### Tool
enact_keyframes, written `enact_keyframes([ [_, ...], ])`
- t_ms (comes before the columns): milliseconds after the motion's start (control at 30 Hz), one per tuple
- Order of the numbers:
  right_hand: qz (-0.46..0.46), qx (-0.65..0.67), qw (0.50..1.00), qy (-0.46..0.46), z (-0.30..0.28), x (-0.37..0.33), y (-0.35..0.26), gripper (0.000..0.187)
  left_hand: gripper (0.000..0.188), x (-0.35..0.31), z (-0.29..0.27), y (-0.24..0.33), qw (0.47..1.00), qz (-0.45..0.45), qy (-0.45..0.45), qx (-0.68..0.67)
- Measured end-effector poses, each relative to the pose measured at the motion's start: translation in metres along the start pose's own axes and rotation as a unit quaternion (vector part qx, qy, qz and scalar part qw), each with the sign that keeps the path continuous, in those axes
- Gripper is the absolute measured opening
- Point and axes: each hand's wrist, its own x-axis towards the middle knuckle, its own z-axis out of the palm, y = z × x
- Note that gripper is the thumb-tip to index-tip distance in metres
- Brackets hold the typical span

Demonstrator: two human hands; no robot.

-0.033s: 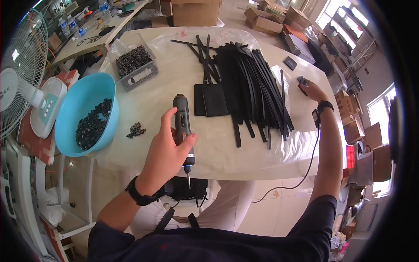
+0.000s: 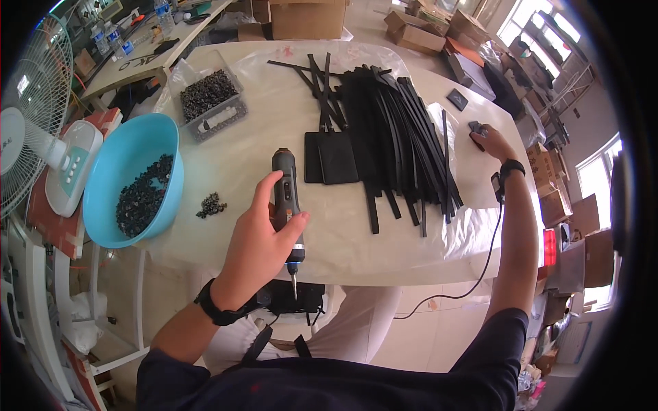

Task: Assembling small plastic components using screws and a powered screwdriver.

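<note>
My left hand (image 2: 248,252) is wrapped round a dark grey electric screwdriver (image 2: 285,188), its bit pointing down toward me at the table's near edge. At the right side of the table, my right hand (image 2: 495,145) has its fingers closed on a small dark object (image 2: 475,127) whose kind I cannot make out. Beyond that hand lies a thin black square piece (image 2: 457,99). Between my hands spreads a heap of long black strips (image 2: 404,144). Two flat black panels (image 2: 338,157) lie at its left, with strips extending from their far edges.
A small pile of dark fasteners (image 2: 211,205) lies left of the screwdriver. Further left stands a blue basin (image 2: 176,147) holding small black parts. Clear plastic boxes (image 2: 223,122) of small parts sit behind. A fan (image 2: 31,140) is at far left; a cable (image 2: 466,291) hangs from my right wrist.
</note>
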Motion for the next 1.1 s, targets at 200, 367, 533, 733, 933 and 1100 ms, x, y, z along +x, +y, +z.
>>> enact_keyframes([
  [200,0.059,-0.023,0.998,0.007,-0.009,0.006,-0.022,0.074,0.054,0.007,0.007,-0.009,0.998,0.064,0.021,-0.001],
  [367,0.050,0.177,0.983,0.008,-0.013,0.009,-0.024,0.076,0.048,0.008,0.013,-0.017,0.994,0.095,0.054,-0.029],
  [533,-0.043,0.463,0.885,0.032,-0.044,0.043,-0.026,0.031,0.049,0.007,0.015,-0.017,0.991,0.087,0.058,-0.086],
  [733,-0.036,0.433,0.897,0.086,-0.043,0.102,-0.043,0.031,0.049,0.005,0.014,-0.019,0.990,0.080,0.066,-0.094],
  [933,-0.039,0.049,0.998,-0.003,-0.019,0.142,-0.056,0.052,0.050,0.007,0.016,-0.016,0.990,0.057,0.055,-0.117],
  [1100,-0.089,-0.120,0.988,-0.028,-0.003,0.162,-0.060,0.055,0.050,0.006,0.014,-0.014,0.990,0.058,0.057,-0.112],
])
